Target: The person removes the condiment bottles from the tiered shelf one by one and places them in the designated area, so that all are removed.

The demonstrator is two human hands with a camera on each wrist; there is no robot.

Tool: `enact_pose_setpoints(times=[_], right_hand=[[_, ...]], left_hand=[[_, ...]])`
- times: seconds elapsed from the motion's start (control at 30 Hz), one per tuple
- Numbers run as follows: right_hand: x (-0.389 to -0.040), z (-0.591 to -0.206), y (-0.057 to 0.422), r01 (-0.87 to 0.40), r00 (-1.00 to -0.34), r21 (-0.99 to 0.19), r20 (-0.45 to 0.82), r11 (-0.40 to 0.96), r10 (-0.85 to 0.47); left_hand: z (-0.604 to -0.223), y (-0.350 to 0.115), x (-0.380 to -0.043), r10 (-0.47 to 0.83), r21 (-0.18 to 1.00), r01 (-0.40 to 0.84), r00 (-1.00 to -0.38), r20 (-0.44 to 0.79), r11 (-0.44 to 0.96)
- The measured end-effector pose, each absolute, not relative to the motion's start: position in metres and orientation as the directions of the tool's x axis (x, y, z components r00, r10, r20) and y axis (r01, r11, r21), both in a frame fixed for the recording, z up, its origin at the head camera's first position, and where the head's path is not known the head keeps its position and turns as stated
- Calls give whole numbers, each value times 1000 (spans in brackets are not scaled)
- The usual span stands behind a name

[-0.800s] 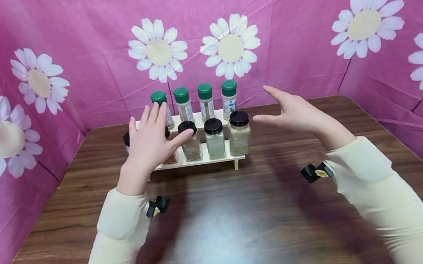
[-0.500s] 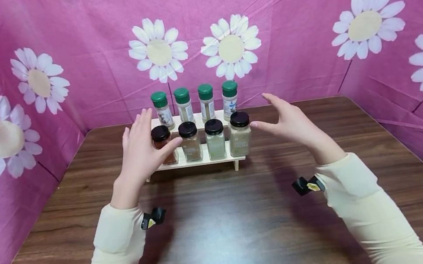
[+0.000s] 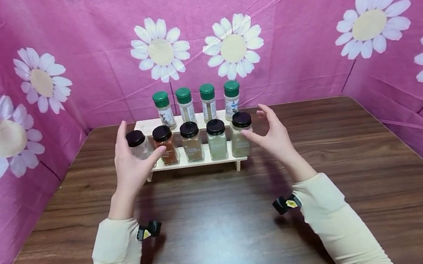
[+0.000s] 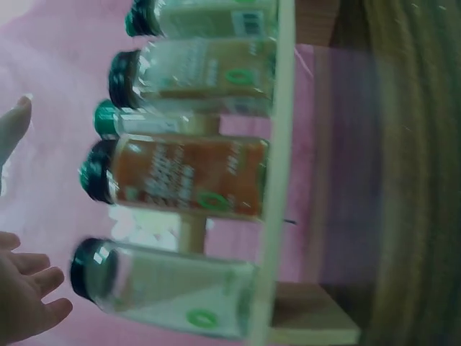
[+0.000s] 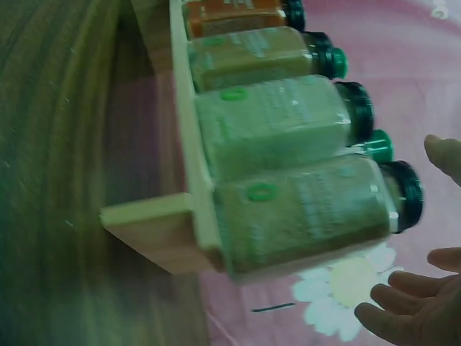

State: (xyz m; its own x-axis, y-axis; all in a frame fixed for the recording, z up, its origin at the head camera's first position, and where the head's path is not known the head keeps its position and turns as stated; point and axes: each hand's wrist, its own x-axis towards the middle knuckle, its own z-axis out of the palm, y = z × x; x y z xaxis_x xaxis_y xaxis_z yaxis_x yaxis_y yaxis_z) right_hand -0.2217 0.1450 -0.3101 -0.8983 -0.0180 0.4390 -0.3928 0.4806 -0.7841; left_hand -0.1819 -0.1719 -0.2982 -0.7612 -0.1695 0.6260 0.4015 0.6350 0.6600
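A two-tier pale wooden rack (image 3: 199, 164) holds several spice jars. On its lower tier, black-capped jars stand in a row. At the left end is a clear jar with pale contents (image 3: 140, 147); beside it stands a jar of red-orange spice (image 3: 167, 148). My left hand (image 3: 129, 173) is by the pale jar, thumb and fingers spread; the left wrist view shows that hand (image 4: 29, 295) apart from the cap. My right hand (image 3: 276, 141) is at the right-end tan jar (image 3: 240, 144), its thumb overlapping it in the head view. In the right wrist view the fingers (image 5: 392, 324) are apart from it.
Several green-capped shakers (image 3: 208, 101) stand on the rack's upper tier. The rack is toward the back of a dark wooden table (image 3: 214, 219), before a pink cloth (image 3: 282, 31) printed with daisies. Each wrist bears a small black camera (image 3: 284, 204).
My left hand has moved left and down, uncovering the left jars. My right hand has moved left and lower, to the right-end jar. Jars and rack stay put.
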Motion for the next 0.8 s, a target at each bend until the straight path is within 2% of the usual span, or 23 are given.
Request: enact_pose_setpoints(times=[0.1, 0.4, 0.63, 0.8], right_hand=[[-243, -339, 147, -402, -888, -793, 459, 458, 14], [-221, -326, 126, -382, -913, -876, 406, 295, 25], [-224, -336, 121, -380, -916, -883, 401, 276, 24], [-225, -342, 117, -402, -905, -878, 425, 261, 33]], left_hand=[[-307, -178, -185, -218, 693, 388, -758, 615, 608], [-326, -194, -193, -269, 776, 321, -808, 523, 543], [-358, -212, -212, -247, 835, 334, -848, 469, 437], [-372, -219, -218, -208, 846, 316, -877, 433, 430]])
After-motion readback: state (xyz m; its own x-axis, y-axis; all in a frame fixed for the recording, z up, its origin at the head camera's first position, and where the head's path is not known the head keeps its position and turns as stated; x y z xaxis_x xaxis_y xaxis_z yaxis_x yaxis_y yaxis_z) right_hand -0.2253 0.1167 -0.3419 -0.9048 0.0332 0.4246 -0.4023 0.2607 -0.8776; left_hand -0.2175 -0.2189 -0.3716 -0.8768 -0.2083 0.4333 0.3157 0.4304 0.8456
